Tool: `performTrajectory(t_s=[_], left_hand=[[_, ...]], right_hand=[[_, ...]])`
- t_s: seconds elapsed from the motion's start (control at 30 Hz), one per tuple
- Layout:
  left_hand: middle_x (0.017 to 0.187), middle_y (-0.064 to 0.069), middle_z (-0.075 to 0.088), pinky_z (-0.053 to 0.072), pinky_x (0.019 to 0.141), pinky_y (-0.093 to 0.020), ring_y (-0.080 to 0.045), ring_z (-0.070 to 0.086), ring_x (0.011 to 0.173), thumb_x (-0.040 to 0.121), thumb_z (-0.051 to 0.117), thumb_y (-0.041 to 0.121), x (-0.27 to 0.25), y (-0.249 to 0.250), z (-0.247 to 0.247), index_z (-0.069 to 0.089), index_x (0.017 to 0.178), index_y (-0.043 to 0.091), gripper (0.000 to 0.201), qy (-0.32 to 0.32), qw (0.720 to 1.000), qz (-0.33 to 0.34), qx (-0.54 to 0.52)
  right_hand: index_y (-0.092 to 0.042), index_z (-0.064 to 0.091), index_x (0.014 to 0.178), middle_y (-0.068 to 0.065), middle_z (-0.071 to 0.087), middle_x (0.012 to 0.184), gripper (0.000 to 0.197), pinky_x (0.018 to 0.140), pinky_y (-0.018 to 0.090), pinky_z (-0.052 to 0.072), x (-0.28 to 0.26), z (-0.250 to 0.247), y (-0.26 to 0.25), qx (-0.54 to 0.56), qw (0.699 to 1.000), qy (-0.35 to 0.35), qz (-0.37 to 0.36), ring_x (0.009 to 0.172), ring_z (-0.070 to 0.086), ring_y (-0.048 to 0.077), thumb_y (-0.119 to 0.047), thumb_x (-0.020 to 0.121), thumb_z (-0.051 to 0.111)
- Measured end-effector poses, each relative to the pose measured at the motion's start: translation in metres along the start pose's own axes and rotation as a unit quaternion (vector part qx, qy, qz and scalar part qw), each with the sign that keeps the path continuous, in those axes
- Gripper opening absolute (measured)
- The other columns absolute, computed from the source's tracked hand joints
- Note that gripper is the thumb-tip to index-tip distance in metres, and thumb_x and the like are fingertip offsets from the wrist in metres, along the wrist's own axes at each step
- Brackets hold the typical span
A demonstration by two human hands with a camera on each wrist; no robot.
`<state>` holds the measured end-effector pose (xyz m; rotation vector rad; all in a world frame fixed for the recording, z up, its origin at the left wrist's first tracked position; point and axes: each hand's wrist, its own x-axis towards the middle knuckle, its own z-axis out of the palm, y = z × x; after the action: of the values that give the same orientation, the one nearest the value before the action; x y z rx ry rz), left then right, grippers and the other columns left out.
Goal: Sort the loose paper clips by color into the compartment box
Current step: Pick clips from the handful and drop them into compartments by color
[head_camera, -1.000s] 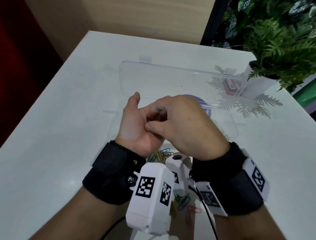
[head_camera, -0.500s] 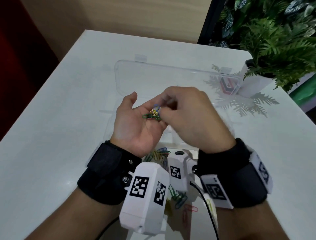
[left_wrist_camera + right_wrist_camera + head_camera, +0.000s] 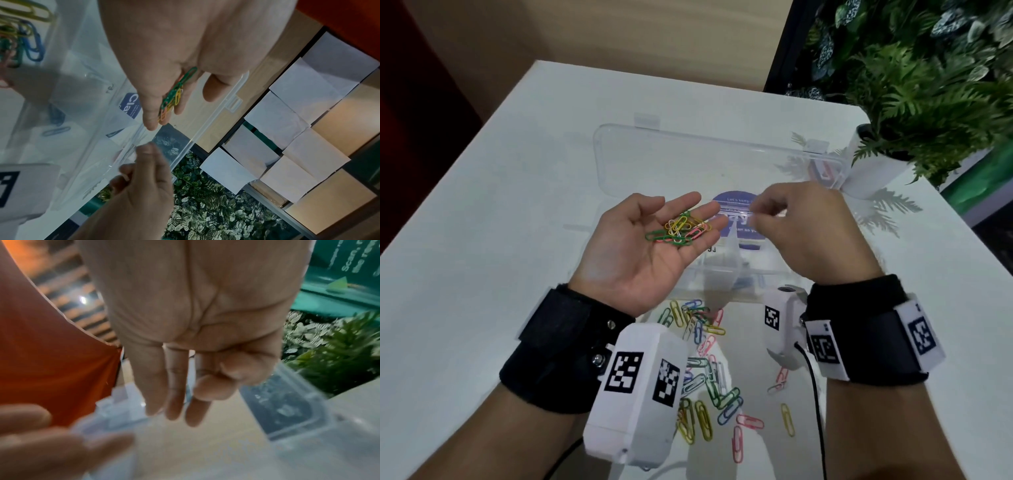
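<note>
**Paper clips: a handful in the palm, one colour being carried to the box**

Paper clips (image 3: 681, 228) in green, yellow and pink lie in a small tangle on the upturned left hand (image 3: 643, 246), whose fingers are spread and relaxed, cupping nothing tightly. That hand hovers over the near left part of the compartment box (image 3: 732, 267), a clear case with its lid (image 3: 688, 161) thrown back on the far side. The right hand (image 3: 801, 233) is above the box's right half, thumb and fingers (image 3: 758, 219) drawn together as for a pinch; whether a clip sits between them cannot be told, as that spot is blurred. A few blue clips (image 3: 56, 130) already lie in one compartment. Many more loose clips (image 3: 705, 377) are scattered on the table (image 3: 482, 222) on the near side of the box.

The step looks like picking single clips from the palm. Next calls for a release over the matching compartment, then a return to the palm.
</note>
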<state>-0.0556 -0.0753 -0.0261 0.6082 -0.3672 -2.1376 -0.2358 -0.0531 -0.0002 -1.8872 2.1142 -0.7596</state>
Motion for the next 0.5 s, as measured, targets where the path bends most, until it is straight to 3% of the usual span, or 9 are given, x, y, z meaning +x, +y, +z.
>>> performTrajectory(t_s=[0.07, 0.17, 0.23, 0.37, 0.43, 0.5], left_hand=[[0.118, -0.034, 0.061, 0.052, 0.086, -0.052, -0.043, 0.061, 0.11, 0.091, 0.037, 0.015, -0.001, 0.0, 0.001, 0.05, 0.127, -0.012, 0.047, -0.01, 1.0, 0.001, -0.008], [0.116, -0.034, 0.06, 0.053, 0.084, -0.051, -0.041, 0.067, 0.096, 0.078, 0.042, 0.009, -0.003, -0.001, 0.003, 0.046, 0.128, -0.015, 0.056, -0.03, 0.999, 0.005, -0.023], [0.117, -0.035, 0.058, 0.054, 0.084, -0.051, -0.041, 0.067, 0.094, 0.075, 0.043, 0.01, -0.002, -0.001, 0.002, 0.044, 0.13, -0.016, 0.061, -0.034, 0.999, 0.0, -0.022], [0.126, -0.038, 0.052, 0.051, 0.086, -0.053, -0.042, 0.055, 0.118, 0.077, 0.041, 0.012, -0.002, -0.003, 0.002, 0.041, 0.131, -0.02, 0.063, -0.046, 0.999, -0.022, -0.013], [0.125, -0.037, 0.054, 0.05, 0.087, -0.055, -0.043, 0.055, 0.118, 0.078, 0.041, 0.013, -0.002, -0.004, 0.002, 0.044, 0.126, -0.02, 0.059, -0.052, 0.998, -0.026, -0.01], [0.117, -0.036, 0.058, 0.051, 0.085, -0.055, -0.044, 0.06, 0.107, 0.078, 0.042, 0.014, -0.002, -0.003, 0.003, 0.048, 0.12, -0.02, 0.055, -0.049, 0.998, -0.027, -0.004]], right_hand=[[-0.02, 0.074, 0.083, -0.011, 0.068, 0.074, 0.008, 0.061, 0.015, 0.041, -0.003, 0.003, -0.016, 0.053, 0.997, -0.019, -0.047, 0.067, 0.056, 0.004, -0.023, 0.08, 0.067], [-0.024, 0.073, 0.091, -0.007, 0.066, 0.084, 0.015, 0.066, 0.022, 0.039, -0.006, 0.017, -0.031, 0.01, 0.995, -0.062, -0.08, 0.075, 0.053, 0.008, -0.033, 0.083, 0.065], [-0.021, 0.072, 0.089, -0.006, 0.061, 0.079, 0.014, 0.06, 0.018, 0.035, -0.006, 0.023, -0.033, -0.006, 0.996, -0.056, -0.073, 0.073, 0.049, 0.009, -0.032, 0.083, 0.065], [-0.016, 0.068, 0.074, -0.008, 0.057, 0.064, 0.008, 0.053, 0.012, 0.035, -0.006, 0.021, -0.031, 0.046, 0.996, -0.065, -0.037, 0.059, 0.048, 0.002, -0.022, 0.079, 0.069], [-0.017, 0.065, 0.072, -0.007, 0.058, 0.064, 0.01, 0.051, 0.013, 0.035, -0.006, 0.018, -0.029, 0.073, 0.995, -0.066, -0.029, 0.059, 0.048, 0.003, -0.023, 0.079, 0.069], [-0.018, 0.062, 0.07, -0.004, 0.06, 0.066, 0.012, 0.059, 0.024, 0.046, -0.005, 0.015, -0.027, 0.095, 0.994, -0.044, -0.025, 0.063, 0.054, 0.01, -0.023, 0.08, 0.067]])
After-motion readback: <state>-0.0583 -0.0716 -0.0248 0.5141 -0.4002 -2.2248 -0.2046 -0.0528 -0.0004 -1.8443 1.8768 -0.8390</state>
